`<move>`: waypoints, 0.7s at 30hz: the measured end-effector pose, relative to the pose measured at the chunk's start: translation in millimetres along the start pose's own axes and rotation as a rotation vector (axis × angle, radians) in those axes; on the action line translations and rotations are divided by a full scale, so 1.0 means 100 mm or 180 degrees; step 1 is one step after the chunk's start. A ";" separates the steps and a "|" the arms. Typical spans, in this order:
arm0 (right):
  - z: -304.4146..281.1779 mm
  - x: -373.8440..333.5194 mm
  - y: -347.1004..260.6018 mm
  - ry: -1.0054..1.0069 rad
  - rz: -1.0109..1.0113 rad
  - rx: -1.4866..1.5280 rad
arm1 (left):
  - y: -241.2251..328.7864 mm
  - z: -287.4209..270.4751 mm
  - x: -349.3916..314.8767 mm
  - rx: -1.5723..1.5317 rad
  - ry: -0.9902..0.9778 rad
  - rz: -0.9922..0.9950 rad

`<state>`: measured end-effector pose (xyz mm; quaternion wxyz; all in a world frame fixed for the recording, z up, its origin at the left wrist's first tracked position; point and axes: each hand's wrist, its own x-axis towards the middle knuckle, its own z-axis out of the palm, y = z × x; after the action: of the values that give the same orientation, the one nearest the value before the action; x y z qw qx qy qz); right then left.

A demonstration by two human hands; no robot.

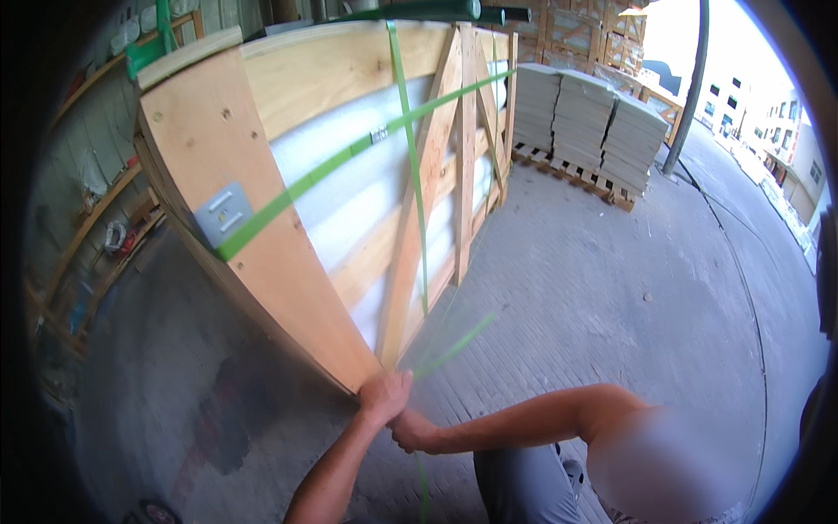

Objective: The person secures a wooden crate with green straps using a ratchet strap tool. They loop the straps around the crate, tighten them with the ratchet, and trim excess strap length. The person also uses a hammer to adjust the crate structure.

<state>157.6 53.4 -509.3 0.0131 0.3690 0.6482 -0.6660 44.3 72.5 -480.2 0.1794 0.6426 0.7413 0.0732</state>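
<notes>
A tall wooden crate (196, 140) stands before me, with white padding behind its slats and green plastic strapping around it. At its near bottom corner my left hand (384, 395) is closed, and a loose green strap (458, 348) sticks out past its thumb. My right hand (414, 432) is closed just below and right of the left one, with a length of the green strap hanging beneath it. The fingers' inner sides are hidden. A metal corner plate (224, 214) lies under the horizontal strap on the crate's end board, and a small metal clip (379, 134) joins that strap.
A pallet (572, 179) bears stacks of pale flat slabs (587, 109) beyond the crate. More wooden crates (572, 35) are piled behind. A pole (691, 87) rises at the right. Wooden racks (87, 223) line the left wall. A cable (742, 279) crosses the grey floor.
</notes>
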 end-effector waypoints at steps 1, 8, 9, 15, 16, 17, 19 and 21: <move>0.02 0.01 0.01 0.0035 0.0081 0.0191 | 0.01 -0.01 -0.01 -0.0123 0.0080 0.0009; 0.17 0.13 0.11 -0.0253 0.0178 0.0538 | -0.09 0.04 -0.06 -0.0054 0.0426 0.0385; 0.17 0.16 0.12 -0.0320 0.0182 0.0439 | -0.11 0.06 -0.04 -0.0019 0.0341 0.0349; -0.37 -0.12 -0.37 -0.1374 -0.1220 -0.2306 | -0.14 0.14 0.01 0.0049 0.0290 0.0108; -0.60 -0.26 -0.62 -0.1821 -0.0872 -0.2687 | -0.14 0.15 -0.01 0.0243 0.0422 0.0212; -0.79 -0.46 -0.90 -0.1610 -0.0820 -0.1978 | -0.14 0.16 -0.03 0.0367 0.0396 0.0202; -1.10 -0.94 -1.53 -0.0753 -0.1026 -0.0807 | -0.16 0.20 -0.05 0.0732 0.0307 0.0248; -1.31 -1.37 -2.26 0.0452 -0.1813 -0.0764 | -0.17 0.22 -0.02 0.0386 0.0567 0.0508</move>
<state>207.1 140.5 -231.5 -0.1758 0.2141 0.7987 -0.5342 37.0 64.8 -506.0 0.0672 0.7001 0.7039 0.0991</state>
